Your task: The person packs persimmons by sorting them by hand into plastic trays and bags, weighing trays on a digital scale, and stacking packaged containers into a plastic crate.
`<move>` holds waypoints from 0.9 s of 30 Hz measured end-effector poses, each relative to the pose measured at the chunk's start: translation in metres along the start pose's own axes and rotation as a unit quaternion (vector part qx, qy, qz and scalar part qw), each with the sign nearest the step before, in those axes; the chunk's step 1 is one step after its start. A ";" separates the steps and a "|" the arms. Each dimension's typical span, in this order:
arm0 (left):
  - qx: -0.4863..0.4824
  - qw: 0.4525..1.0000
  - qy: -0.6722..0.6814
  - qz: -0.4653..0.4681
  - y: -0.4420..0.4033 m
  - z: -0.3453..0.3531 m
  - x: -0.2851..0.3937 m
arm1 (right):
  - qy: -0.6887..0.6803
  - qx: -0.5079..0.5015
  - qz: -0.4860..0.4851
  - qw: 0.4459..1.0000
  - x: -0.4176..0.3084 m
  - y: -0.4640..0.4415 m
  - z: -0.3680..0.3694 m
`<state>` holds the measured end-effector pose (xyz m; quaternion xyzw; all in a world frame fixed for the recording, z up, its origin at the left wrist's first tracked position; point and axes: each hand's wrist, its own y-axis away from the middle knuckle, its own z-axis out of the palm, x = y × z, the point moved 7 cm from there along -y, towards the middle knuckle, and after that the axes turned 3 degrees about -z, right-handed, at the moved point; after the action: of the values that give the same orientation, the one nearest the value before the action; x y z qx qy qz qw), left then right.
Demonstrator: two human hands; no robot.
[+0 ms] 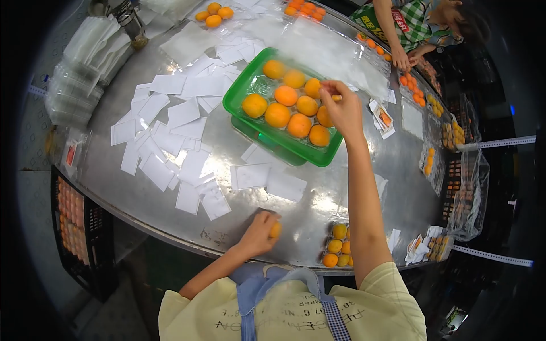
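On a green plastic basket point(234, 108) in the middle of the table lies a clear moulded tray point(263, 86) with several round orange fruits point(277, 115) in its cups. My right hand point(344, 108) is over the tray's right side, its fingers closed round an orange-yellow fruit point(336, 98) that shows only in part. Fingertips reach the neighbouring fruit point(313, 88). Low over the near side of the table, my left hand point(259, 234) is closed on another orange fruit point(276, 229), slightly blurred. Under the basket sits a green base point(267, 142), mostly hidden.
White paper cards point(185, 111) are scattered left of the basket. A filled fruit pack point(338, 247) lies at the near edge. Stacked clear trays point(85, 68) stand far left, above a black crate point(85, 233). Across the table, another person's hands point(405, 58) work near packed fruit point(412, 89).
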<state>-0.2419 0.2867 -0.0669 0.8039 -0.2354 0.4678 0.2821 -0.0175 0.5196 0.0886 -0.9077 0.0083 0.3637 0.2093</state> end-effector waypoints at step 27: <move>0.187 0.961 0.204 -0.006 -0.023 -0.035 -0.013 | -0.125 -0.226 -0.058 0.964 -0.055 0.083 0.002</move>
<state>-0.2544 0.3284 -0.0697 0.7313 -0.0758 0.6558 0.1714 -0.0738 0.4369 0.0928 -0.8777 -0.1532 0.4537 0.0193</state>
